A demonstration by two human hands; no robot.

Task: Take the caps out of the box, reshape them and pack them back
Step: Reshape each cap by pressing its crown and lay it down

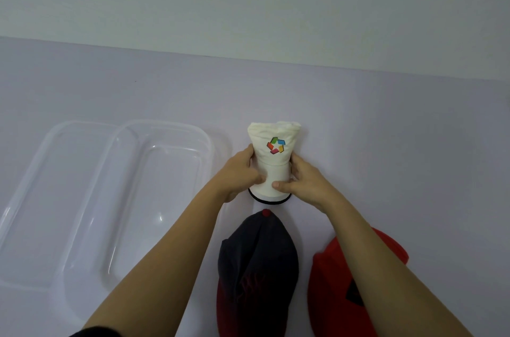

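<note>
A white cap (pixel 273 154) with a multicoloured logo lies squeezed narrow on the pale table, its black-edged brim toward me. My left hand (pixel 238 173) grips its left side and my right hand (pixel 302 180) grips its right side, thumbs pressed on the brim. Nearer to me lies a dark navy cap (pixel 256 262) with a red button and red brim. A red cap (pixel 339 292) sits to its right, partly hidden under my right forearm. The clear plastic box (pixel 154 198) stands to the left with nothing visible inside.
A clear lid (pixel 36 198) lies partly under the box's left side. The pale table (pixel 400 143) meets a light wall (pixel 248 5) at the back.
</note>
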